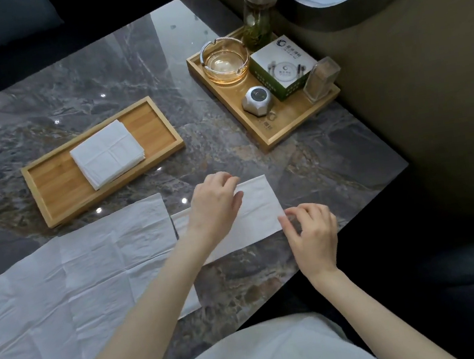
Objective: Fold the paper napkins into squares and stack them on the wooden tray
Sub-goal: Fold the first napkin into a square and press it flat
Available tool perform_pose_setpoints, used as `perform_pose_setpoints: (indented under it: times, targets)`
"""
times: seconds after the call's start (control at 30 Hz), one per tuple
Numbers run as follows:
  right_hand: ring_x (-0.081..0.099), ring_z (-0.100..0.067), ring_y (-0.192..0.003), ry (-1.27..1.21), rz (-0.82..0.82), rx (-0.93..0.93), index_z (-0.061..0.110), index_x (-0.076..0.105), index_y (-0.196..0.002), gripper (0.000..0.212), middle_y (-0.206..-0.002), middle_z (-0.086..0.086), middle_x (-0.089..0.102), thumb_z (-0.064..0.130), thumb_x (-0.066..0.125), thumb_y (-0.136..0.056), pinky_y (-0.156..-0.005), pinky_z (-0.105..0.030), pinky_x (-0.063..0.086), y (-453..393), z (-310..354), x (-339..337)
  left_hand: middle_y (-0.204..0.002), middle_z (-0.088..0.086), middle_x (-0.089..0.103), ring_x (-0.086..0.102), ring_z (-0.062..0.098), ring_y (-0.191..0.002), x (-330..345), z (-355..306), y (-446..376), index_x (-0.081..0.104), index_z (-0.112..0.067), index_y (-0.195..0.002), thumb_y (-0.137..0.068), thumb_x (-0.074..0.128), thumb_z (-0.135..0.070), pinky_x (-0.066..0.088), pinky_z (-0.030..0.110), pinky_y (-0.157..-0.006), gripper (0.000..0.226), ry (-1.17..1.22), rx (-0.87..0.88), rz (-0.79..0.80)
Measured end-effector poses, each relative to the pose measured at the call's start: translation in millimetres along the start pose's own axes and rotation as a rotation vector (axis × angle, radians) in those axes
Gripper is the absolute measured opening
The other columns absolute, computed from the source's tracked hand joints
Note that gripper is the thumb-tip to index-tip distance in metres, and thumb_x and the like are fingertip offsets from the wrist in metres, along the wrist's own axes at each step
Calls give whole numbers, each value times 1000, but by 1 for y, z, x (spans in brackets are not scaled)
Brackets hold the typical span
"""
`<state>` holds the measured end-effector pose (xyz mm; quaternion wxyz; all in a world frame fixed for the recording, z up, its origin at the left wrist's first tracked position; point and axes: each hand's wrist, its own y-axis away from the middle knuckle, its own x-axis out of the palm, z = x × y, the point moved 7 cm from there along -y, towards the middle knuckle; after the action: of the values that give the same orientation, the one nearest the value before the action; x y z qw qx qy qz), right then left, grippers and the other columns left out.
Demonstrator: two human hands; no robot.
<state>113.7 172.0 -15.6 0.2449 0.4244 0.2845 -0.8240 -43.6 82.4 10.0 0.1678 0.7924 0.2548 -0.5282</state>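
Napkin (pixel 256 207): folded strip on the table, long axis left-near to right-far, under my hands.
Left hand (pixel 215 203): pressing the middle flat, fingers loose.
Right hand (pixel 313 229): pinching the right near corner, so it's closer for the fold-over.
Tray (pixel 57 186): far left, stack (pixel 107 153) already on it.

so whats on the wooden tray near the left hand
A stack of folded napkins lies on the wooden tray, near its middle. Only the top square shows fully; the count beneath and the wood under them are hidden.
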Motion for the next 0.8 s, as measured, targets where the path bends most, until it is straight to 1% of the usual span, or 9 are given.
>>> perform_pose_setpoints:
  times: [0.07,0.17,0.27,0.37,0.47,0.57,0.67,0.73,0.8]
  targets:
    - [46,-18,-93,55,27,33,11,67,-84,33,-85,-6,65,40,52,-81,-81,-34,35,5,3,6,-111,13,62,53,31,-105,9,-9,-19,62,-8,-107,-86,56,-17,44,42,-81,24,2,50,21]
    - [49,-21,-95,134,62,66,10,65,-89,35,-90,-6,65,41,50,-82,-81,-39,41,12,5,14,-116,7,60,48,26,-108,24,-15,-37,60,-14,-113,-89,53,-21,41,36,-85,27,-81,102,59]
    - [57,-25,-89,179,47,25,10,65,-92,31,-88,-7,65,36,51,-84,-79,-40,45,16,7,16,-110,6,62,47,24,-105,30,-17,-45,62,-16,-111,-88,53,-21,39,33,-79,25,-77,137,80]
    - [52,-21,-88,154,6,-6,10,66,-91,27,-85,-6,65,32,53,-84,-81,-36,40,15,4,16,-104,6,63,47,24,-99,33,-14,-48,66,-15,-103,-87,54,-18,41,33,-75,20,-7,96,115]
    - [50,-19,-87,103,-4,-4,12,68,-85,24,-81,-4,65,31,54,-83,-82,-33,35,11,0,14,-101,6,62,47,23,-96,36,-7,-47,67,-14,-94,-86,57,-17,42,32,-73,14,93,-9,129]
    - [53,-20,-83,11,54,17,14,66,-76,21,-77,-1,64,30,53,-81,-81,-30,33,6,1,16,-97,8,61,47,25,-94,40,-3,-42,67,-12,-86,-84,58,-16,42,34,-74,10,186,-84,159]
    - [54,-21,-82,-138,130,103,14,64,-74,10,-77,2,63,21,61,-80,-76,-28,32,-1,2,16,-92,6,65,54,23,-92,34,3,-37,66,-12,-83,-82,59,-14,46,37,-78,7,324,-157,159]
    - [52,-18,-80,-298,206,180,13,64,-78,6,-77,5,61,16,63,-84,-73,-31,39,-7,1,15,-91,5,68,60,19,-89,27,9,-33,65,-11,-84,-82,59,-13,49,33,-78,7,444,-225,161]
    - [54,-15,-76,-494,326,279,18,63,-83,6,-77,4,62,18,60,-87,-68,-30,42,-15,2,15,-89,5,68,61,17,-84,17,14,-27,65,-12,-86,-83,61,-16,50,28,-74,6,520,-278,148]
